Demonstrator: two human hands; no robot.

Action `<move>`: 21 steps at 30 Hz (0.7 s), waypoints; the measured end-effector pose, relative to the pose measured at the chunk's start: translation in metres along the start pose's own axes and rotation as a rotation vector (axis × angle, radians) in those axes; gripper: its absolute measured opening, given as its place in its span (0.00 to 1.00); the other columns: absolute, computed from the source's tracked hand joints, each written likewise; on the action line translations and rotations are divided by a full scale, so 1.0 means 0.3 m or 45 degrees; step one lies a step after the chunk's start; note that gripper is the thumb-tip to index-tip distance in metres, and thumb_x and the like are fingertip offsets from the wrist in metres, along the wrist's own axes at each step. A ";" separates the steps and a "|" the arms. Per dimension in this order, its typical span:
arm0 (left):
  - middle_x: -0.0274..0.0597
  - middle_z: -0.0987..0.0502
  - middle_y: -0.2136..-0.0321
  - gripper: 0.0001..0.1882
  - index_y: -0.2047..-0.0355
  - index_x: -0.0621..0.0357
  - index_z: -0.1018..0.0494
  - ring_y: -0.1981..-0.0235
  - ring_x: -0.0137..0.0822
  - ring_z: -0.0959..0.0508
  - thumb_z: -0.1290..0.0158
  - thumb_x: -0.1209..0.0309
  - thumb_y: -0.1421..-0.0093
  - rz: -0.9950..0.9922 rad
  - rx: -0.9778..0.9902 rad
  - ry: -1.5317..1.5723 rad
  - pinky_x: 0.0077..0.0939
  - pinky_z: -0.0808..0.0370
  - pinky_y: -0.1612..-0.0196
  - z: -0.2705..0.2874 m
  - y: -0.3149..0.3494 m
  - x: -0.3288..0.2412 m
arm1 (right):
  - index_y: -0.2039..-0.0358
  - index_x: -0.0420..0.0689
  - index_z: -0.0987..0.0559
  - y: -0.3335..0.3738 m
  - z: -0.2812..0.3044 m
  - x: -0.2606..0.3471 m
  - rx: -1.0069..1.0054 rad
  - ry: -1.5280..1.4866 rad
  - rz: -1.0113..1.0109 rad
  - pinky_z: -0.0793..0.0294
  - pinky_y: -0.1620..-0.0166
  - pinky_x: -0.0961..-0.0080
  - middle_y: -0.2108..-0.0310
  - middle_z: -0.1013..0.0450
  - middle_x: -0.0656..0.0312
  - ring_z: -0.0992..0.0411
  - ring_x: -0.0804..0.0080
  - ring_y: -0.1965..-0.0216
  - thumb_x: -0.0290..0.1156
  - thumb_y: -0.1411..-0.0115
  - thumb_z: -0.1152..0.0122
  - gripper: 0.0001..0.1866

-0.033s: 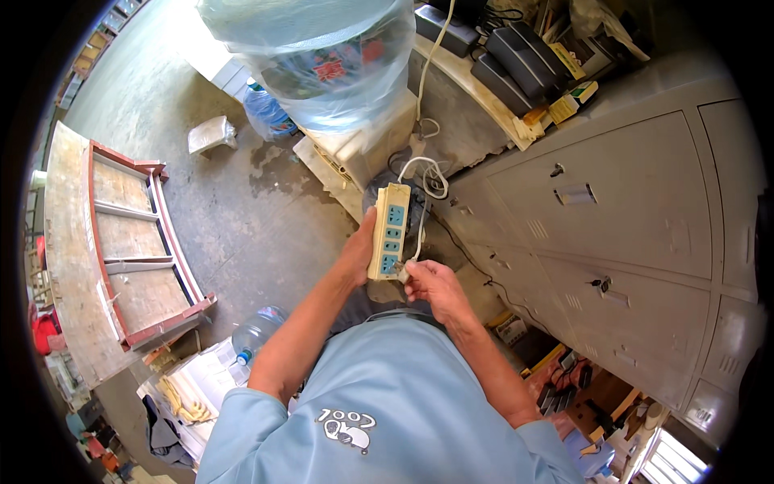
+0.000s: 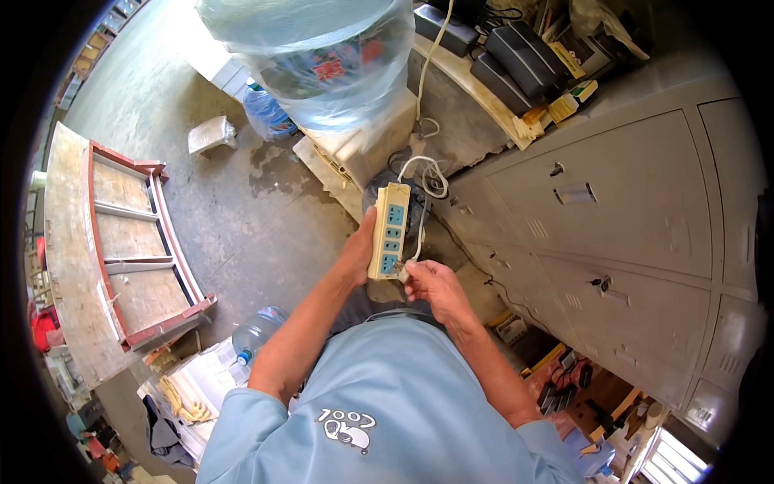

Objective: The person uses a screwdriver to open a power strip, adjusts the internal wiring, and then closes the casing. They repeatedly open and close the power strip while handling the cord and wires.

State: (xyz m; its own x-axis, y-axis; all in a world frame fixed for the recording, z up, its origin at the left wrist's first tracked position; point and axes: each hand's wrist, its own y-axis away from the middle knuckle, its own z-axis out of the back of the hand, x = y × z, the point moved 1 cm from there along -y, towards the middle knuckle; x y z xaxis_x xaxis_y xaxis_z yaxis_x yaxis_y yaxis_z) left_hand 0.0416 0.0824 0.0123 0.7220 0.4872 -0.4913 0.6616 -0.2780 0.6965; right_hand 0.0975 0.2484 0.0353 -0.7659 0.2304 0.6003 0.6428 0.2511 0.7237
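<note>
A cream power strip [image 2: 380,242] with several blue sockets is held upright in front of me. My left hand [image 2: 359,252] is closed around its left side, the fingers mostly hidden behind it. At the strip's lower end, my right hand [image 2: 435,289] pinches a plug [image 2: 405,273] with a white cord [image 2: 420,234] running up from it. The plug is beside the lowest socket, its prongs pointing toward the strip; I cannot tell whether they touch it. Another loop of white cable [image 2: 436,184] lies beyond the strip's top.
A plastic-wrapped water jug [image 2: 339,73] stands on a dispenser [image 2: 355,153] ahead. Grey metal lockers [image 2: 613,202] line the right. On the left is a wooden board with a red frame [image 2: 93,242]. A small stool [image 2: 212,135] and an empty bottle [image 2: 256,327] stand on the floor.
</note>
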 end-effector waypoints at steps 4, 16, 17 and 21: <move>0.39 0.24 0.69 0.33 0.54 0.54 0.28 0.73 0.33 0.24 0.67 0.39 0.34 -0.016 -0.039 -0.028 0.30 0.24 0.70 0.006 -0.008 0.021 | 0.68 0.40 0.25 0.004 0.004 -0.013 -0.035 -0.015 -0.004 0.30 0.72 0.82 0.75 0.28 0.63 0.29 0.79 0.76 0.44 0.38 0.39 0.18; 0.41 0.22 0.63 0.35 0.51 0.60 0.27 0.64 0.30 0.24 0.67 0.41 0.32 -0.163 -0.023 -0.192 0.27 0.27 0.59 0.014 -0.035 0.074 | 0.69 0.39 0.24 0.018 -0.004 -0.033 -0.120 -0.078 -0.107 0.25 0.71 0.77 0.74 0.29 0.62 0.29 0.76 0.75 0.48 0.37 0.42 0.21; 0.41 0.22 0.63 0.35 0.52 0.61 0.26 0.64 0.30 0.25 0.67 0.41 0.33 -0.202 -0.026 -0.316 0.27 0.27 0.59 0.021 -0.043 0.082 | 0.69 0.39 0.24 0.012 -0.001 -0.040 -0.134 -0.091 -0.118 0.25 0.72 0.77 0.74 0.29 0.62 0.29 0.76 0.76 0.48 0.37 0.42 0.21; 0.41 0.24 0.66 0.37 0.58 0.63 0.25 0.66 0.30 0.27 0.67 0.40 0.33 -0.312 -0.042 -0.591 0.27 0.30 0.59 -0.012 -0.025 0.090 | 0.70 0.39 0.25 -0.015 0.007 -0.077 -0.182 -0.127 -0.125 0.25 0.74 0.77 0.75 0.30 0.63 0.30 0.76 0.78 0.48 0.37 0.43 0.21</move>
State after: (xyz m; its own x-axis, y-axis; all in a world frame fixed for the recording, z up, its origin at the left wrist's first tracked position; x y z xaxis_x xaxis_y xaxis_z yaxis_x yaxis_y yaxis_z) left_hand 0.0553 0.1005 -0.0045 0.5659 0.1143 -0.8165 0.8207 -0.1723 0.5447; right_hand 0.1123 0.2438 0.0174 -0.8147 0.3050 0.4933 0.5511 0.1421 0.8223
